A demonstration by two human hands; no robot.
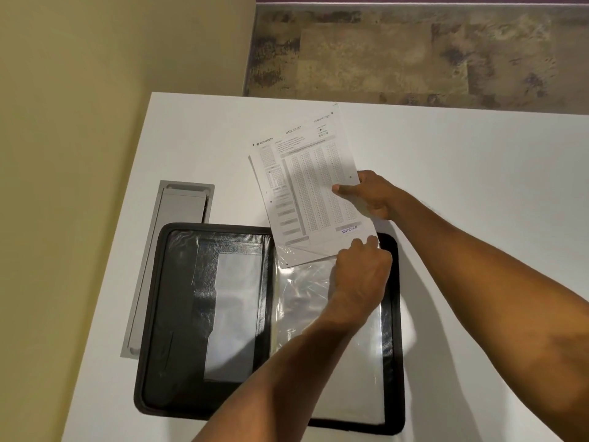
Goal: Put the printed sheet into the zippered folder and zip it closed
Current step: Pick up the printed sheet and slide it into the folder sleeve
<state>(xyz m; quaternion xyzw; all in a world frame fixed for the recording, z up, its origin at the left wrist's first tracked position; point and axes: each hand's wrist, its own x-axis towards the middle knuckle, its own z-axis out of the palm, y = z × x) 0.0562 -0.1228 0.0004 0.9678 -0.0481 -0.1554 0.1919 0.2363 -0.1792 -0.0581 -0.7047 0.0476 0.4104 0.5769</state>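
A black zippered folder (178, 314) lies spread out flat on the white table, with a clear plastic sleeve (306, 295) on its right half. The printed sheet (306, 180), an OMR form stamped "ENTERED", sits tilted above the folder's top edge, its lower end tucked into the mouth of the sleeve. My right hand (373, 194) pinches the sheet's right edge. My left hand (360, 275) pinches the sleeve's top edge at the sheet's lower right corner.
A grey cable-port cover (173, 237) is set into the white table (478, 186) left of the folder. A beige wall stands at the left, and patterned floor shows past the table's far edge.
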